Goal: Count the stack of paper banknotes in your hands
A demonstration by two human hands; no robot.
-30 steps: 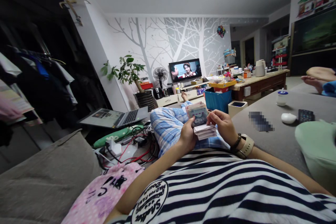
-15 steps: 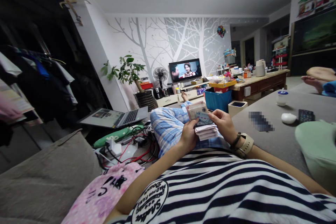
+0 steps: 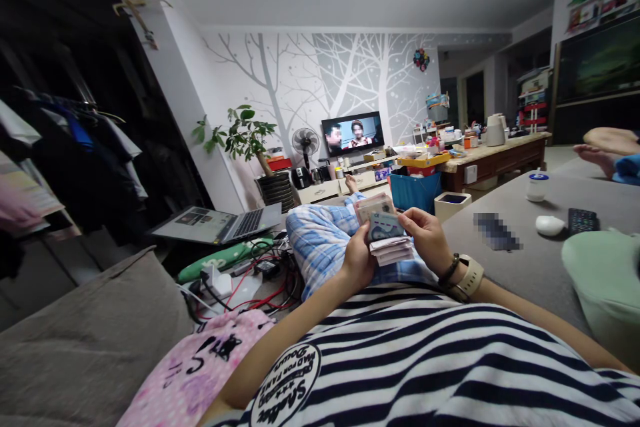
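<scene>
blue banknote [image 3: 384, 228] has shifted between hands [image 3: 426, 237], bundle [image 3: 393, 251] pointing lengthwise forward.

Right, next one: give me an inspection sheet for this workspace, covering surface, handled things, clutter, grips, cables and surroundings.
Surface: grey sofa, with things lying to both sides.
Handled things: stack of banknotes, a blue note in front, pinkish ones behind; too overlapped to count.
Clutter: at right, a blue-lidded jar, a white rounded item; at left, an open laptop and a pink cloth.
Grips: left grip holds the stack; right grip pinches the blue note's right edge.
Cables: red and black cables tangled beside the laptop; ends untraceable.
Surroundings: lit television, fan, potted plant; another person's leg, far right.
</scene>
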